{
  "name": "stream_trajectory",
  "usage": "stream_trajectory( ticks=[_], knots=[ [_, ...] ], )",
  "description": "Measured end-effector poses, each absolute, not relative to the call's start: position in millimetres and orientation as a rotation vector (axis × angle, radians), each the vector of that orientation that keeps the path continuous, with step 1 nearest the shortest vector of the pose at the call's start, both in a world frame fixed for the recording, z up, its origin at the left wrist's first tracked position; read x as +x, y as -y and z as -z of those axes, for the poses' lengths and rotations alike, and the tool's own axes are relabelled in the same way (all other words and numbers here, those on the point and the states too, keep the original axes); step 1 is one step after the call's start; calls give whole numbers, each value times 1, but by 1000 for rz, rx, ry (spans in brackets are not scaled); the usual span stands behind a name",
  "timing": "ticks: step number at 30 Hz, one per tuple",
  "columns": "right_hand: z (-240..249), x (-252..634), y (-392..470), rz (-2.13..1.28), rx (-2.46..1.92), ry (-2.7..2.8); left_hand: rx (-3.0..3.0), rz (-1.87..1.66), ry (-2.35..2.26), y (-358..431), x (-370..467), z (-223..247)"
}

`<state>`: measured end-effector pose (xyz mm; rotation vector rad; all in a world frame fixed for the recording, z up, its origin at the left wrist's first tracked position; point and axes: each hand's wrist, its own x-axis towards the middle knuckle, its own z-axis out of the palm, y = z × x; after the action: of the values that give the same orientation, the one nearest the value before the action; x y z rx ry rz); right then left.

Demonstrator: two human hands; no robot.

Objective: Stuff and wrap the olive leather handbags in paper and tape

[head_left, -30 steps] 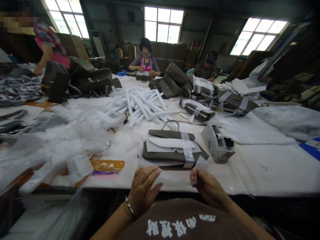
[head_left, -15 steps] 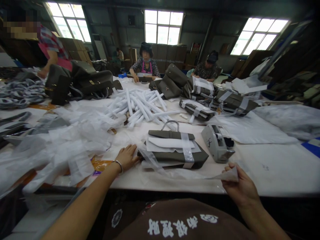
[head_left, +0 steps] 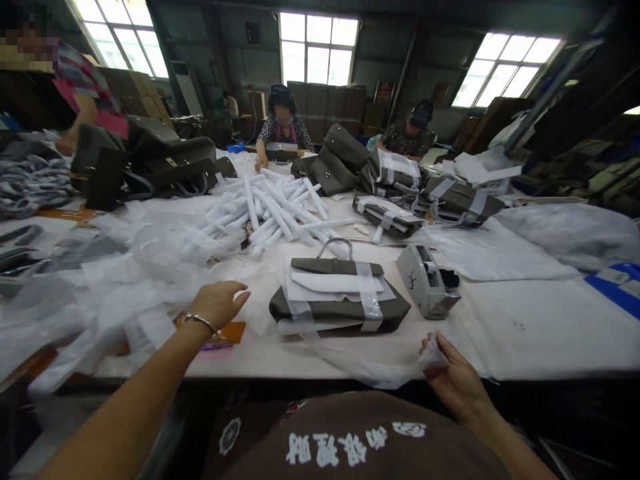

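Observation:
A dark olive handbag (head_left: 330, 317) lies on the white table in front of me, with white sheets laid on it and a translucent band round its right part. A long, thin, translucent white strip (head_left: 350, 367) trails from the bag's left part along the table edge. My right hand (head_left: 447, 373) pinches the strip's end between thumb and fingers. To the left of the bag, my left hand (head_left: 220, 303) is in the air with its fingers stretched out and nothing in them. A grey tape dispenser (head_left: 423, 283) stands to the right of the bag.
Crumpled white wrapping (head_left: 90, 300) heaps at the left. White rolled sticks (head_left: 275, 210) are piled behind the bag. Other handbags (head_left: 160, 163) lie farther back. A co-worker (head_left: 283, 130) sits across the table; others are at the left and right.
My left hand has left the bag's left side and moved left. My right hand still holds the strip, which now sags lower. The view has shifted slightly.

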<state>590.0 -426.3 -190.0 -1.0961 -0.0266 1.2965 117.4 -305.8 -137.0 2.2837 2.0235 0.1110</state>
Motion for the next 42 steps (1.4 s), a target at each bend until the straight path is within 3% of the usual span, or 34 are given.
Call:
stream_trajectory(
  ticks=[4, 9, 20, 22, 26, 29, 32, 38, 42],
  knots=[
    [185, 583, 424, -1336, -1108, 118, 2017, -433, -1894, 304, 174, 132],
    [178, 576, 435, -1397, -1192, 284, 1862, -499, -1825, 274, 206, 151],
    [191, 591, 463, -1529, -1628, 1033, 1852, -425, -1969, 267, 162, 180],
    [183, 591, 458, -1378, -1791, 1447, 1843, -422, -2014, 270, 148, 180],
    [160, 579, 444, -704, -2120, 2158, 1721, -493, -2104, 273, 124, 175],
    [147, 567, 435, -503, -1950, 2565, 1551, -625, -2133, 274, 107, 171],
    [144, 565, 436, -577, -1742, 2733, 1270, -838, -2133, 275, 95, 169],
    [150, 582, 462, -958, -1650, 2544, 671, -1312, -1827, 271, 85, 171],
    [165, 583, 476, -908, -1733, 2533, 418, -1409, -1618, 264, 89, 167]
  ],
)
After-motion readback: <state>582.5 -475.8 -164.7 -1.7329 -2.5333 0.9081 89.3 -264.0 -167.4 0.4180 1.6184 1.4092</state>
